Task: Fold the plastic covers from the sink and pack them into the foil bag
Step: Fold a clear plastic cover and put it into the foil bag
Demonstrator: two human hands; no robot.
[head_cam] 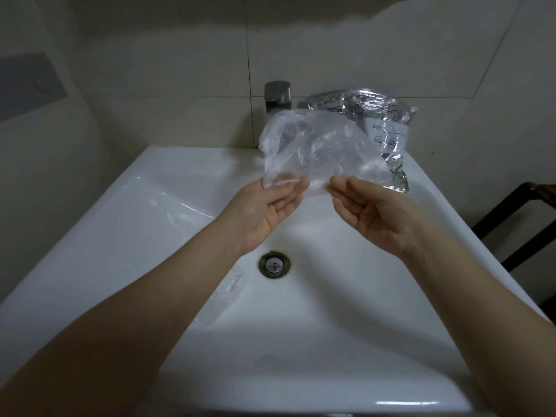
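A clear, crumpled plastic cover (313,149) is held up over the white sink (120,224). My left hand (264,209) pinches its lower left edge between thumb and fingers. My right hand (370,212) holds its lower right edge, palm turned up. The silver foil bag (388,115) with a white label stands on the sink's back right ledge, partly hidden behind the cover. Another clear plastic cover (231,285) lies flat in the basin, just left of the drain (274,264).
A grey metal tap (277,96) stands at the back of the sink against the tiled wall. A dark frame (517,224) stands to the right of the sink. More clear plastic (180,209) lies on the basin's left slope.
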